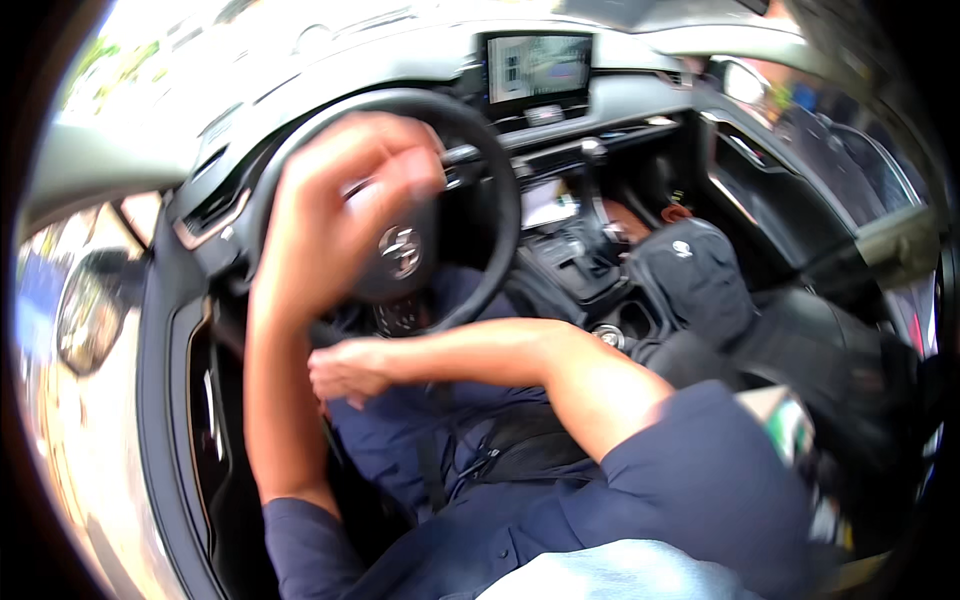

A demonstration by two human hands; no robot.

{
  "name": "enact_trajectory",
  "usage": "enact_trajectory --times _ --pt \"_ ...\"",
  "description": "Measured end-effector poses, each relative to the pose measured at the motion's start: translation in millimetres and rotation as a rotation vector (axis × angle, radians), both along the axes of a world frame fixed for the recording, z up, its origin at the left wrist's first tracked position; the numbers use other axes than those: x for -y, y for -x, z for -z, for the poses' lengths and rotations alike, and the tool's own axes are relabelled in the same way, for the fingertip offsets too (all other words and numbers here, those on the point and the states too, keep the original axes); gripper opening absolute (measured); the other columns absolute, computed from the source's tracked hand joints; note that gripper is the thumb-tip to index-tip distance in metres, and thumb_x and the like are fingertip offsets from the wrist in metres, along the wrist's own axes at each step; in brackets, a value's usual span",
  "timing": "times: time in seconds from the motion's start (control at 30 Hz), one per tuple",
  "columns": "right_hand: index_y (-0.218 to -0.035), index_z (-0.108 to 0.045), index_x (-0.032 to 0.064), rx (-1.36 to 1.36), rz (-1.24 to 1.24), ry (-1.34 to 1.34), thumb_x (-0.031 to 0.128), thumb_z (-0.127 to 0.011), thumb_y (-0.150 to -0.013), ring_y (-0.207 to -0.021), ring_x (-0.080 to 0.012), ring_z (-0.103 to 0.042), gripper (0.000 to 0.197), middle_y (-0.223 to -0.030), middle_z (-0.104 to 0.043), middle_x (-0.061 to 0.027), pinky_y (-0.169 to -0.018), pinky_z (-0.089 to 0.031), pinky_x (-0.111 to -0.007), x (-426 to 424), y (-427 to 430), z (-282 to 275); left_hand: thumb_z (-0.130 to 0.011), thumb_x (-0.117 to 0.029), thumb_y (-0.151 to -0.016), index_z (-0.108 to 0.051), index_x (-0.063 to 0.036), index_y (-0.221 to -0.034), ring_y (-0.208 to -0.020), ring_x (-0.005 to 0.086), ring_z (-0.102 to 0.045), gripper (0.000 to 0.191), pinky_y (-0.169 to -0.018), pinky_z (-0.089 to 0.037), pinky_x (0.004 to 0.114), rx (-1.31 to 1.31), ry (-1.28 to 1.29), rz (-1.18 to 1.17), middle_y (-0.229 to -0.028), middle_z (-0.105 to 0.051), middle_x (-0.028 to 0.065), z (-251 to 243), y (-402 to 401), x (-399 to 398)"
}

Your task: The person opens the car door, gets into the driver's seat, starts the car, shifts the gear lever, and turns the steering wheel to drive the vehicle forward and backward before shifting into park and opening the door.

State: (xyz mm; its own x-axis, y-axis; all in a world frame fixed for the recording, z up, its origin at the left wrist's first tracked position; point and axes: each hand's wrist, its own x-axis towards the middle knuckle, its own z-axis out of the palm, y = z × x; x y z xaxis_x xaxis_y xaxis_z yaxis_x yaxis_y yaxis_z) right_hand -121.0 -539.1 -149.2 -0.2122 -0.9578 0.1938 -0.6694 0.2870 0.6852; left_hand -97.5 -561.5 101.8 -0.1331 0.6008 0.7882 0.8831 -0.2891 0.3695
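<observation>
My left hand (360, 172), blurred, is raised in front of the upper part of the black steering wheel (508, 202). Its fingers are curled; whether they touch the rim or hold anything is unclear. The maker's emblem (400, 251) on the wheel's hub shows just below this hand. My right arm reaches across my body, below the wheel. My right hand (349, 369) is beside my left forearm, its fingers bent and close together. Blur and the forearm hide what those fingertips touch. Dark blue trousers (375, 435) and a dark strap (431, 465) lie beneath the hands.
A lit display (538, 67) stands on the dashboard. The gear lever (592, 150) and centre console (574, 262) are right of the wheel. Another person in dark clothing (694, 270) is bent low on the passenger side. The driver's door (199, 420) borders the left.
</observation>
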Motion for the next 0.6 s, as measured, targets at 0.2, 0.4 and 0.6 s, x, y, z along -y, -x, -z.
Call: enact_trajectory --times 0.2,0.4,0.6 --pt "-0.156 -0.021 0.0247 0.175 0.026 0.084 0.057 -0.040 -0.096 -0.152 -0.0245 -0.005 0.071 -0.164 -0.014 0.0004 -0.121 0.000 -0.052 -206 -69 7 -0.056 -0.037 -0.097 -0.058 -0.0101 -0.129 -0.104 0.0310 -0.063 0.041 -0.087 -0.050 0.040 -0.591 0.411 -0.941 -0.125 -0.058 0.0176 29 163 7" --pt "-0.150 -0.036 0.0145 -0.197 0.477 0.796 0.055 -0.053 -0.091 -0.148 -0.0381 -0.013 0.073 -0.156 -0.028 -0.0167 -0.119 -0.008 -0.055 -246 -59 -75 -0.048 -0.051 -0.099 -0.059 0.0001 -0.101 -0.082 0.0424 -0.062 0.053 -0.073 -0.048 0.046 0.372 0.000 -1.027 -0.087 -0.064 0.0215 95 88 74" --pt "-0.128 -0.057 0.0061 -0.006 0.506 1.372 0.047 -0.053 -0.097 -0.108 -0.0384 -0.061 0.051 -0.116 -0.064 -0.0191 -0.091 -0.049 -0.042 -224 -7 -165 -0.046 -0.044 -0.103 -0.049 -0.0043 -0.100 -0.065 0.0131 -0.059 0.040 -0.060 -0.050 0.029 0.957 -0.461 -0.806 -0.076 -0.057 0.0037 212 58 78"
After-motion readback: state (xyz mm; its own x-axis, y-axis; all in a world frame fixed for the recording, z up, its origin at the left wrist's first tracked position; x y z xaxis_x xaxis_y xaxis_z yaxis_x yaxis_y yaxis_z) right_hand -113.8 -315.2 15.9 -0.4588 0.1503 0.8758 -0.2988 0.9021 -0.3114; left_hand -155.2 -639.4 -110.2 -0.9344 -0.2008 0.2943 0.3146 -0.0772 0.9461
